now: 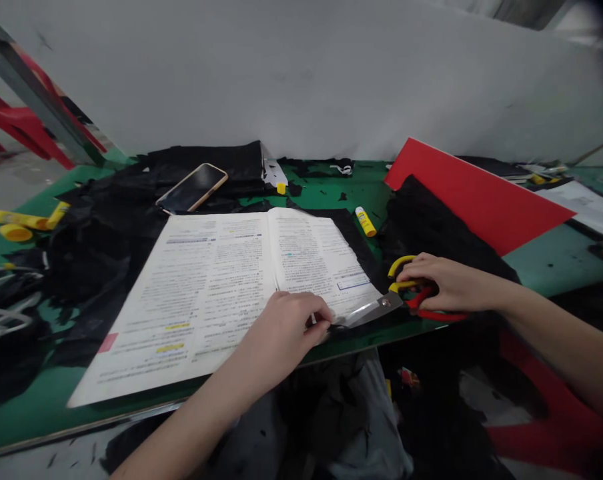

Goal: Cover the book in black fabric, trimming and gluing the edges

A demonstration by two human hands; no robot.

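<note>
- Fingers of the right hand (446, 283) are hooked round the handles of the scissors (374, 310) and clamped on them; the handles are yellow and red.
- From where I watch, the blades point toward the left hand (289, 323), their tips close to its fingertips. I cannot tell how far the blades stand apart.
- Thumb and forefinger of that left hand are close together at the near right edge of the book (221, 287). I cannot make out whether they pinch a page, the black paper (357, 240) under it, or both.
- My view has the book lying open across the middle of the green table (1, 407), the black paper showing beyond its right page. Yellow highlighting marks some of the print, and a pink tab (108, 343) sits on the left page's outer edge.
- Past the book on the right I see a yellow glue stick (365, 223) on its side; past its left page, a phone (196, 188) lies on dark material.
- Over on my right, a red board (481, 193) slants up behind a rumpled black sheet (431, 220).
- Far to the left are yellow tubes (16, 219) and, nearer me, a white cable (6, 311) in loose loops.
- Along the back I get a grey wall (281, 80), with a red chair (21, 123) at upper left.
</note>
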